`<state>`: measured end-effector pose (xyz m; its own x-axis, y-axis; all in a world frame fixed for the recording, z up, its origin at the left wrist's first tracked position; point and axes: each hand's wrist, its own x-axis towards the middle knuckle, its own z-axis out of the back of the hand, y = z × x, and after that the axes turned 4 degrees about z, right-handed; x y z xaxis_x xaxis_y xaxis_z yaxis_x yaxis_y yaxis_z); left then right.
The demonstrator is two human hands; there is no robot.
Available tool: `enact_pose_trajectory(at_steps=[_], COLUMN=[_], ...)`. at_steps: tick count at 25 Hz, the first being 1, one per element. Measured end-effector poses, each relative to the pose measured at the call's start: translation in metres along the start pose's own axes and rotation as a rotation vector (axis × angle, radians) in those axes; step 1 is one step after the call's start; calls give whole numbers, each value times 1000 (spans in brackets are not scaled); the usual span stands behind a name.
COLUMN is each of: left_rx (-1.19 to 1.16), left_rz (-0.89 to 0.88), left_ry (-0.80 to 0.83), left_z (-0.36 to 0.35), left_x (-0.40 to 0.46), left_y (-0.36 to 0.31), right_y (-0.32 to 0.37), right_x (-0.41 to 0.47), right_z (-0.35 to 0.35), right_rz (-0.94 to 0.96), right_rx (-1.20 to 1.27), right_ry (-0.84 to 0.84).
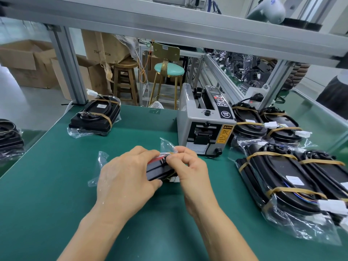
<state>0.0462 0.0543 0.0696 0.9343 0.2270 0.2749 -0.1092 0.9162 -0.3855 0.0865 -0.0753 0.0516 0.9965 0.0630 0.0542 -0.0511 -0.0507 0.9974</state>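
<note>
**Bagging run: one unit in hand, flap not closed yet**

Closest to the camera, just in front of the dispenser [205, 125] and a bit to its left, the unit [158, 171] is down low over the green surface [56, 185], inside its clear bag [102, 159]. Can't tell if it's resting on the surface or held just off it.

The left hand [128, 174] is wrapped round the unit's near end, with the fingers [148, 152] curled over the top and the thumb underneath, so a proper grip. The right hand [190, 166] is at the bag's mouth, thumb and forefinger pinching the loose plastic flap and the other fingers tucked in. There's something red under the flap, wire or tape, hard to say.

Where I reckon it's at: the unit's bagged and the flap is being folded over, but it doesn't look taped. I can't see a cut strip waiting at the dispenser's slot, though it's dark in there. So that leaves folding, taping and setting it aside.

Right of the dispenser on the near side there's a pile [282, 176] of banded units in bags, with white plugs poking out. A pair [250, 121] more sits further back beside it. My guess is those are waiting their turn.

Well left of the dispenser, by the far edge, there's a lone unit [96, 115] in a bag, probably finished. Behind the dispenser, off the surface, are two stools [168, 69] and some boxes [28, 63].
</note>
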Motion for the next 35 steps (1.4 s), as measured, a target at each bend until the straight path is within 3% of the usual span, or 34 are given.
enact_pose_trajectory(at_steps=[12, 31, 35], left_rx=[0, 10, -10], left_rz=[-4, 10, 17], left_ry=[-9, 8, 6], left_z=[0, 1, 2], left_x=[-1, -2, -2], left_y=[-1, -3, -3], right_y=[-4, -2, -11], right_x=[0, -7, -6], right_z=[-2, -8, -7], right_rz=[86, 148, 36], right_rx=[-188, -238, -39], right_ry=[-41, -90, -152])
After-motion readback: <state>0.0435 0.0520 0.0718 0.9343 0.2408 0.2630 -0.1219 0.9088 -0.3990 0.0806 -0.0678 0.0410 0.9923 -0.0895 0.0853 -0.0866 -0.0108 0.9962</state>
